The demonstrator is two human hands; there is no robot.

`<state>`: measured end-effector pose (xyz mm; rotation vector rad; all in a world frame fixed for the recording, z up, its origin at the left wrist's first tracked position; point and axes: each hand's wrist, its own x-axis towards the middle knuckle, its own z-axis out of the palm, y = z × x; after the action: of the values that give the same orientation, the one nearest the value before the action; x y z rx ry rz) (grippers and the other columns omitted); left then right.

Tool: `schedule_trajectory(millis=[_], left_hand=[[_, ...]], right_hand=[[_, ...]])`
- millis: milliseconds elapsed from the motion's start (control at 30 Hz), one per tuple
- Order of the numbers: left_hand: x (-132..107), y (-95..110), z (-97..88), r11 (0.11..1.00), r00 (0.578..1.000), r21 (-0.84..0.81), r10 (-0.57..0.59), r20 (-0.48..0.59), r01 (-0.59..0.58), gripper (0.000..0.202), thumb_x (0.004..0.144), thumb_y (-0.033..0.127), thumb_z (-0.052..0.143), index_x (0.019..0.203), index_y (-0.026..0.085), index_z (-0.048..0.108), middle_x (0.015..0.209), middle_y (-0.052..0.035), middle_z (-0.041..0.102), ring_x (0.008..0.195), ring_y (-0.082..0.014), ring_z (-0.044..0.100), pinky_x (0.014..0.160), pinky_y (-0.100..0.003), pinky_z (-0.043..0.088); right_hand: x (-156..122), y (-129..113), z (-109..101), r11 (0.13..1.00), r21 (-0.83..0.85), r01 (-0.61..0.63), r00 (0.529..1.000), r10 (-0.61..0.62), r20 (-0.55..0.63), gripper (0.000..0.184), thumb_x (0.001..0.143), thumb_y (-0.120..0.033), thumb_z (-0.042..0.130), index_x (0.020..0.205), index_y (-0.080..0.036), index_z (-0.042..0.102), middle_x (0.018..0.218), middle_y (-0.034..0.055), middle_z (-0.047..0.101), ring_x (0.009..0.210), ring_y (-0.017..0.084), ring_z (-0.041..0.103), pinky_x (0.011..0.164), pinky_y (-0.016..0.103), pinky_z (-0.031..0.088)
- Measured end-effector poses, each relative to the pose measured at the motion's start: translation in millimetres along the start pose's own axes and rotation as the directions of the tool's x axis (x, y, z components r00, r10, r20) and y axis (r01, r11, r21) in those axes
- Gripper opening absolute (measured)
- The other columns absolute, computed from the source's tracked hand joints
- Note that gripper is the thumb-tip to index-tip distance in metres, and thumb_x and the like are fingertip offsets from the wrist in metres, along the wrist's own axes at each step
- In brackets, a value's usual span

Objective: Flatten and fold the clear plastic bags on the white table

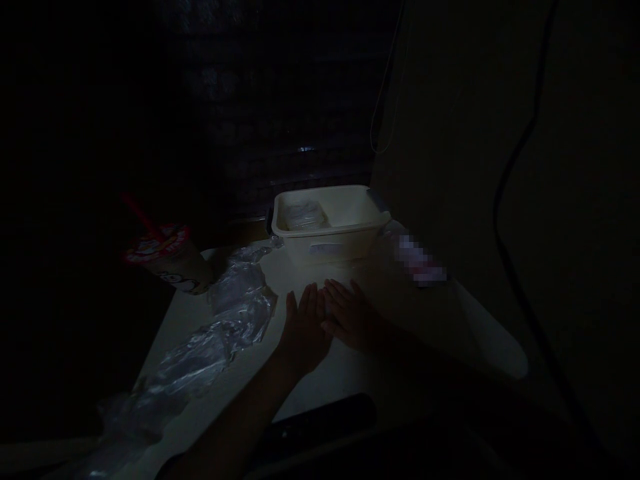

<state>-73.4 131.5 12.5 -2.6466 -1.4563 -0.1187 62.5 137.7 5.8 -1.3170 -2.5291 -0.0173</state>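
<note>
The scene is very dark. My left hand (304,330) lies palm down with its fingers stretched forward over the white table (280,393). Right beside it, my right hand (353,317) is also flat, its fingers pointing left and away from me, touching or nearly touching the left fingers. Something small and pale, perhaps clear plastic, shows between the hands; I cannot make out what it is. Just beyond my fingertips stands a white plastic bin (330,252). Inside its left part rests a clear plastic-wrapped bundle (306,215).
Crumpled clear plastic bags (200,353) trail along the table's left side. A drink cup (173,260) with a red lid and straw stands at the left edge. A blurred-out package (420,261) lies right of the bin. A dark cable (500,193) hangs down the right wall.
</note>
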Motion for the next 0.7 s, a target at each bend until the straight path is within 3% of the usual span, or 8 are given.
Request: schedule_trajectory(millis=[167,267,333,500,533,600,700], left_hand=[[0,1,-1.0,1.000,1.000,-0.015,0.011,-0.025,-0.011,0.048,0.081,0.028,0.024,0.119,0.000,0.032,0.128,-0.0234,0.029,0.120,-0.0310,0.021,0.091,-0.056,0.016],[0,2,-1.2,0.999,1.000,-0.038,0.000,-0.031,-0.001,0.050,0.082,0.032,0.024,0.118,-0.001,0.034,0.127,-0.0241,0.030,0.120,-0.0310,0.022,0.091,-0.057,0.017],[1,2,-0.3,0.997,0.999,-0.074,-0.017,-0.035,0.014,0.052,0.081,0.034,0.025,0.119,-0.001,0.032,0.128,-0.0237,0.029,0.120,-0.0303,0.021,0.092,-0.056,0.016],[3,-8,1.8,0.938,0.993,-0.345,-0.074,-0.096,0.037,0.055,0.079,0.035,0.032,0.123,0.002,0.026,0.128,-0.0204,0.031,0.119,-0.0270,0.025,0.095,-0.053,0.014],[4,-12,1.7,0.894,0.985,-0.445,-0.117,-0.125,0.050,0.054,0.078,0.034,0.033,0.123,0.004,0.026,0.127,-0.0190,0.033,0.118,-0.0260,0.027,0.095,-0.051,0.015],[6,-20,1.4,0.727,0.947,-0.681,-0.272,-0.168,0.088,0.048,0.078,0.032,0.033,0.120,0.009,0.033,0.123,-0.0149,0.040,0.113,-0.0238,0.035,0.094,-0.046,0.023],[11,-32,1.2,0.420,0.844,-0.900,-0.519,-0.133,0.116,0.037,0.078,0.033,0.033,0.107,0.015,0.048,0.108,-0.0090,0.054,0.100,-0.0210,0.048,0.087,-0.037,0.035]], right_hand=[[8,10,-9,0.997,0.078,-0.013,0.999,0.010,0.031,0.050,0.078,-0.045,0.034,0.113,-0.011,0.044,0.124,0.0152,0.039,0.114,0.025,0.033,0.090,0.049,0.024],[27,28,-19,0.985,0.173,-0.027,0.994,0.009,0.107,0.033,0.077,-0.034,0.040,0.099,-0.014,0.055,0.106,0.0106,0.055,0.097,0.018,0.050,0.083,0.034,0.036],[42,39,-23,0.984,0.163,-0.073,0.990,0.051,0.130,0.027,0.075,-0.024,0.043,0.096,-0.012,0.056,0.097,0.0095,0.059,0.090,0.016,0.053,0.079,0.028,0.038],[69,46,-24,0.988,0.149,-0.046,0.970,0.009,0.244,0.023,0.067,-0.016,0.052,0.088,-0.013,0.060,0.083,0.0051,0.062,0.074,0.013,0.056,0.066,0.022,0.040],[72,44,-24,0.988,0.149,-0.041,0.965,0.001,0.264,0.023,0.065,-0.017,0.054,0.087,-0.014,0.060,0.081,0.0046,0.063,0.073,0.014,0.056,0.063,0.022,0.040],[76,41,-25,0.989,0.145,-0.037,0.951,-0.010,0.309,0.022,0.063,-0.020,0.057,0.083,-0.015,0.062,0.078,0.0043,0.063,0.068,0.014,0.056,0.058,0.022,0.040],[79,38,-28,0.990,0.134,-0.031,0.923,-0.023,0.383,0.012,0.060,-0.022,0.059,0.068,-0.015,0.064,0.069,0.0042,0.064,0.061,0.014,0.056,0.051,0.022,0.037]])
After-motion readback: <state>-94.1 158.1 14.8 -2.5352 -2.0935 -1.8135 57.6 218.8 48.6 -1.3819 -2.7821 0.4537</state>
